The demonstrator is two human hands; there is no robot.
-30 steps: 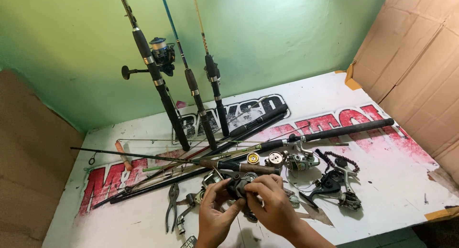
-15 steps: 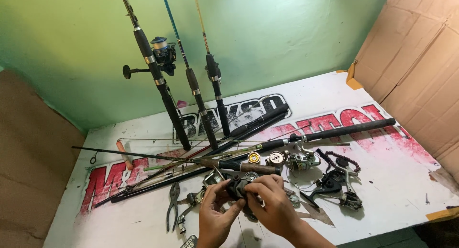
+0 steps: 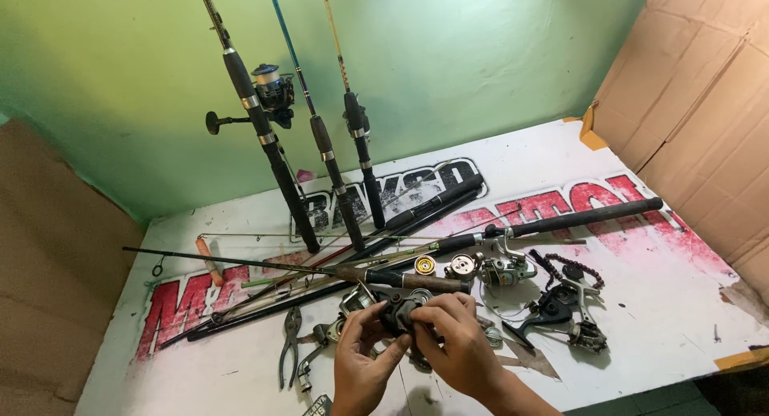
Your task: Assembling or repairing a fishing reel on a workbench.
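White surface [image 3: 689, 304] with red and black lettering is pretty cluttered: loose rods [image 3: 553, 221] across the middle, pliers [image 3: 290, 344] at 7 o'clock, a black reel [image 3: 561, 312] around 4, small spools [image 3: 444, 264] dead center.

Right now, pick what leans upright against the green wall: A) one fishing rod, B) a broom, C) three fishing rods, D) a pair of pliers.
C: three fishing rods stand side by side against the green wall, the leftmost carrying a spinning reel.
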